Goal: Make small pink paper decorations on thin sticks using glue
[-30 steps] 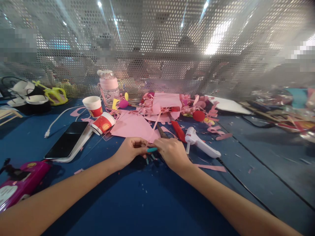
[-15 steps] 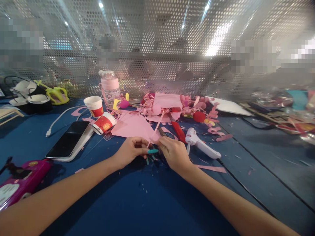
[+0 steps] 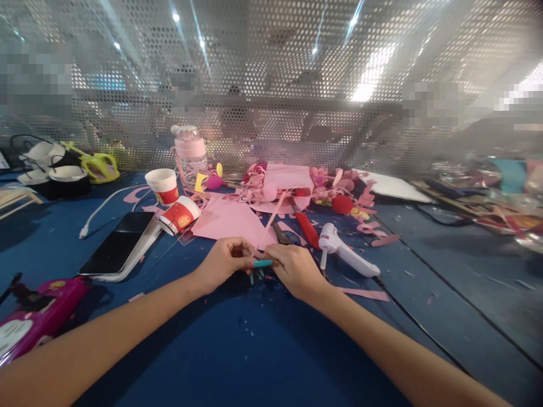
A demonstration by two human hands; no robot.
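My left hand (image 3: 227,263) is closed in a pinch on a narrow pink paper strip (image 3: 275,217), which slants up and away toward the paper pile. Against its fingertips, my right hand (image 3: 297,268) is closed at the lower end of the same strip; its fingertips are partly hidden. Long teal nails show between the hands. Just behind lies a pink paper sheet (image 3: 231,217). Beyond my right hand are a tool with a red handle (image 3: 307,229) and a white glue gun (image 3: 345,251).
Pink paper curls and cutouts (image 3: 335,183) heap up at the back. Left stand paper cups (image 3: 161,183), a pink-lidded bottle (image 3: 190,152), a phone (image 3: 119,240) and a magenta device (image 3: 42,311). The glue gun's black cord (image 3: 419,325) runs front right. A perforated metal screen (image 3: 271,85) closes off the back.
My right hand has shifted slightly left, closer to my left hand, with its fingers now meeting the left fingertips. The strip stays in the pinch. The view has tilted slightly.
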